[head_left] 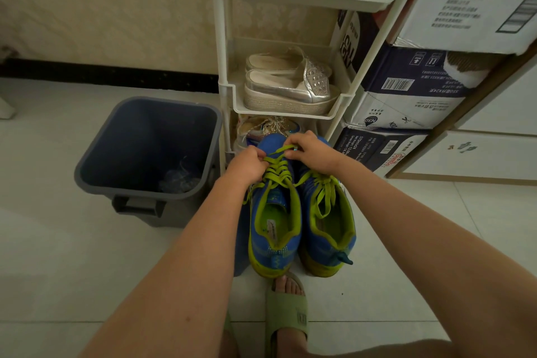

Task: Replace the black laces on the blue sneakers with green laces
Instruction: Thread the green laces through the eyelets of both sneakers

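Forearms (186, 247) extended | left hand (246, 164): curled fingers (259, 156) pinch green lace (279, 151) | right hand (308, 151): likewise

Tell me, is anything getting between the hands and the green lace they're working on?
Nothing visible does. The left hand and right hand both grip the green lace at the toe end of the sneaker next to the bin; the other sneaker stands beside it.

Grey bin (122, 136), white shoe rack (223, 67) w/ silver slip-ons (290, 90), stacked boxes (421, 90), green slipper (286, 314)
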